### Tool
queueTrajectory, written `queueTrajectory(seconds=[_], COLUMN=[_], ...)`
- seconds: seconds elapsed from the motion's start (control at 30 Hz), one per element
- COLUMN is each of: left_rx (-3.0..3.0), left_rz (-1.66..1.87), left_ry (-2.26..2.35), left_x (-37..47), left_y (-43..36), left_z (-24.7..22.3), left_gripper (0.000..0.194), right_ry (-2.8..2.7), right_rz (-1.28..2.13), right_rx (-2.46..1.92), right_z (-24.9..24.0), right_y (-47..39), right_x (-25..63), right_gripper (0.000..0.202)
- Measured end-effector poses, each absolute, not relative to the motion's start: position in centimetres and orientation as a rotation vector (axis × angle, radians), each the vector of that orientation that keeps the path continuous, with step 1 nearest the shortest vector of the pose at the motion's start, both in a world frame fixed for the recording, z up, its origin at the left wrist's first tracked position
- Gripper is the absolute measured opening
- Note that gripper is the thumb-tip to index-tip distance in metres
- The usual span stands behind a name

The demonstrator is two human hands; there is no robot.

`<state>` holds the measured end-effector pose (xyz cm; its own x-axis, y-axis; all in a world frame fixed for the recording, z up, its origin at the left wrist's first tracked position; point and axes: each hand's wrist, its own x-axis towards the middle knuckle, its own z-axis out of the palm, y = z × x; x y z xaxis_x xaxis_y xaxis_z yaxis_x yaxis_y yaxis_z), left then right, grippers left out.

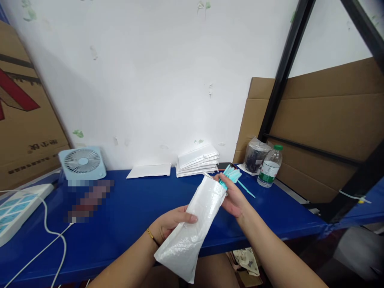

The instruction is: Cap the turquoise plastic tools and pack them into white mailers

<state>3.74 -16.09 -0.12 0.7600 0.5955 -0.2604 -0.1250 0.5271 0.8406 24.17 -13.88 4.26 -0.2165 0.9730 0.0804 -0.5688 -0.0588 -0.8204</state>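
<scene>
White padded mailer bag (pixel 198 224), nearer than the landmark, the stack of flat white mailers (pixel 198 160). Long axis slants; mouth up-right and away from the person, closed end down-left and near. Left hand (pixel 177 220) grasps its middle, thumb on the front. Right hand (pixel 232 196) grips by the mouth, bunched around turquoise thin sticks (pixel 231 175); can't tell how far they go in. No readable print on the bag.

White power strip (pixel 22 208), light-blue panels, near and far left of the stack. Single turquoise stick (pixel 247 189) on the blue tabletop (pixel 135 208), right of the stack. Clear plastic bottle (pixel 270 168), green cap, green-white label, text too small, right of the stack; clear plastic bag (pixel 257 154) beside it, dark item inside. Left of the stack: flat white mailer (pixel 150 171), then light-blue square fan (pixel 83 162). Brown cardboard box (pixel 27 120), far left: red print, dark characters, unreadable.
</scene>
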Motion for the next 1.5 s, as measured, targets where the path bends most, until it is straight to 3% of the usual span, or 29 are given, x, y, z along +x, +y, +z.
queueTrajectory(seconds=[0.17,0.33,0.43,0.7,0.93,1.2,1.5], left_rx=[1.233,2.199,2.519,2.258,1.971,1.933,1.889], left_rz=[0.482,0.715,0.697,0.91,1.387,1.573,1.662], left_ry=[0.726,1.466,1.616,1.753,1.494,1.298,1.052], left_x=[3.6,5.0,7.4,9.2,8.6,8.2,8.2], left_y=[-14.2,-12.3,-11.5,-9.1,-7.8,-9.0,-10.2], left_z=[1.5,4.1,3.5,0.7,0.7,1.9,3.5], left_gripper=[0.068,0.111,0.122,0.088,0.078,0.077,0.076], right_ry=[-0.782,-0.544,-0.567,-1.016,-1.666,-1.909,-1.904], right_rz=[1.517,1.197,1.193,1.109,1.094,1.1,0.519], right_rx=[-0.788,-0.811,-0.762,-1.051,-1.097,-0.952,-0.925], right_z=[2.7,2.4,2.3,2.3,8.8,12.4,14.4], right_y=[-10.0,-6.7,-6.8,-6.1,-5.5,-7.7,-9.6], right_x=[24.8,24.5,23.0,22.2,24.0,23.8,22.6], right_gripper=[0.027,0.024,0.025,0.032,0.036,0.036,0.031])
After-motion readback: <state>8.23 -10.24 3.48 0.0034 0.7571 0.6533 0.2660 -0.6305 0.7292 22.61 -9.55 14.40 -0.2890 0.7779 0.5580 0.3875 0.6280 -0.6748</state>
